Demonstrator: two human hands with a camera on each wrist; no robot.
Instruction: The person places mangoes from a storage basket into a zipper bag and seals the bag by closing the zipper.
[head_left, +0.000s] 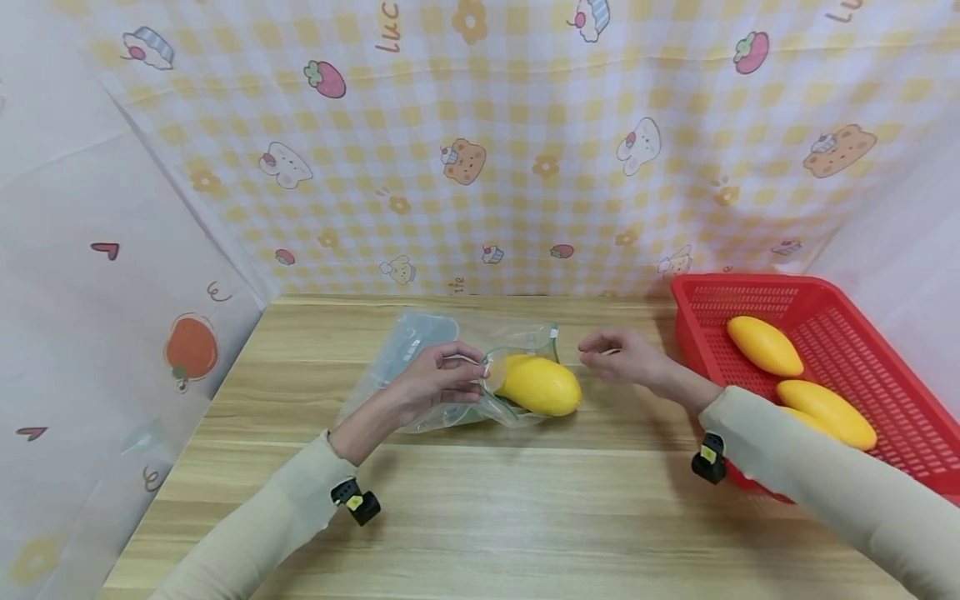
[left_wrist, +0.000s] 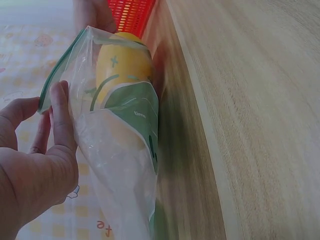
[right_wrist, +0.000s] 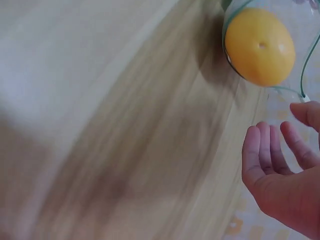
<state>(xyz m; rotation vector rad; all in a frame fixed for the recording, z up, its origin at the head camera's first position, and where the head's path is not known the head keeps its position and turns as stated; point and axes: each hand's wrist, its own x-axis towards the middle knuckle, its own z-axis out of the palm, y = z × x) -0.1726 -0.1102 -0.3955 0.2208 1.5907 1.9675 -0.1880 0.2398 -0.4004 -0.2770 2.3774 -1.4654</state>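
Observation:
A yellow mango (head_left: 542,387) lies partly in the mouth of a clear zip bag (head_left: 408,417), its rounded end sticking out toward the right. My left hand (head_left: 442,379) pinches the bag's upper edge between thumb and fingers; in the left wrist view the green zip strip (left_wrist: 55,70) runs up from the fingertips. The bag's printed green and white side (left_wrist: 132,112) covers part of the mango there. My right hand (head_left: 626,358) hovers just right of the bag, fingers loosely bent around nothing. In the right wrist view its fingers (right_wrist: 265,155) are apart from the mango (right_wrist: 260,47).
A red plastic basket (head_left: 693,333) stands at the right of the wooden table (head_left: 480,517), with several mangoes, one of them (head_left: 765,345) near the far side. My right forearm crosses over the basket's near edge. A checkered cloth (head_left: 517,208) hangs behind the table.

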